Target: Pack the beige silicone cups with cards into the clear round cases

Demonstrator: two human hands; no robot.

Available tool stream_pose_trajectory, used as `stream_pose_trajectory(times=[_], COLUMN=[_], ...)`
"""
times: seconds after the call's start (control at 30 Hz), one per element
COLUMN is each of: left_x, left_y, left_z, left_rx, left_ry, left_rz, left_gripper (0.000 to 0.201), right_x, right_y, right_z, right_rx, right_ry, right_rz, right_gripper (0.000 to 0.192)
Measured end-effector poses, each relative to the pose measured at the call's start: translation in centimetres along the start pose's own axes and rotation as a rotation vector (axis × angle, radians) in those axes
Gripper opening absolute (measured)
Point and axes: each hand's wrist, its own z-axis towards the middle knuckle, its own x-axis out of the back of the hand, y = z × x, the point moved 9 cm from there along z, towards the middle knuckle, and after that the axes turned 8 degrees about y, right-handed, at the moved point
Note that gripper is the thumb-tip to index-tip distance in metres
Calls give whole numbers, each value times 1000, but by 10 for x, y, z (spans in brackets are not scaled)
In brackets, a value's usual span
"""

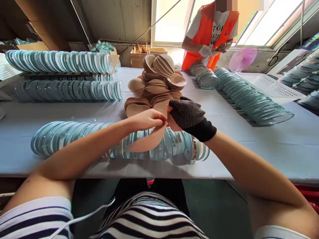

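Note:
My bare left hand (149, 119) pinches the edge of a thin tan round sheet (147, 139), which hangs blurred below the fingers. Close against it, my right hand (188, 114), in a black dotted glove, has its fingers closed at the same edge. A small tan patch shows under the right fingers; whether it is part of a sheet or skin I cannot tell. Beneath both hands lies a row of clear glass discs (67, 134) on edge, some at its right end with dark lettering. Just beyond the hands are piles of tan round sheets (138, 108).
Two rows of glass discs (59, 61) lie at the left, and another row (251, 96) at the right beside a white perforated tray (271, 86). Across the white table (229, 142), a person in an orange vest (208, 26) stands behind a shorter disc row (204, 76). A pink fan (243, 59) stands nearby.

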Motion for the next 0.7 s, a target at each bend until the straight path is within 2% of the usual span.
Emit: stream_pose_trajectory(times=[0.1,0.13,0.27,0.37,0.47,0.57,0.7], left_x=[-1,-1,4,4,0,-4,-5], left_y=[-4,-5,-3,14,29,31,24], left_z=[0,-2,-13,-20,-23,-25,-27], left_rx=[41,45,5,-79,-121,-98,-78], left_ry=[-41,-51,-29,-34,-38,-35,-11], left_rz=[-125,-168,-266,-240,-195,-207,-196], left_gripper=[27,29,34,34,31,32,42], right_x=[7,13,43,44,45,53,51], right_y=[4,3,-20,-35,-37,-42,-43], right_z=[1,0,-18,-40,-54,-61,-60], right_rx=[32,57,254,353,342,404,428], right_ry=[-75,-62,130,179,284,393,358], right_rz=[2,28,183,238,170,60,6], right_gripper=[28,28,33,29,24,27,27])
